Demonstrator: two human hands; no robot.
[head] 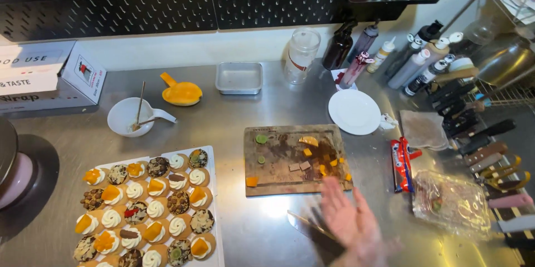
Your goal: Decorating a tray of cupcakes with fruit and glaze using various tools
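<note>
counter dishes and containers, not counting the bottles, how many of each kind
White plate: 1
White bowl: 1
Metal pan: 1
Clear jar: 1
Wooden cutting board: 1
White tray of topped cookies: 1
Total: 6
One of the hands, blurred, hovers beside the board's lower right corner, over a knife.

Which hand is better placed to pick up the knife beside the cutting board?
Probably the right hand: it is open directly over the knife, below the cutting board. The left hand is not in view.
</note>
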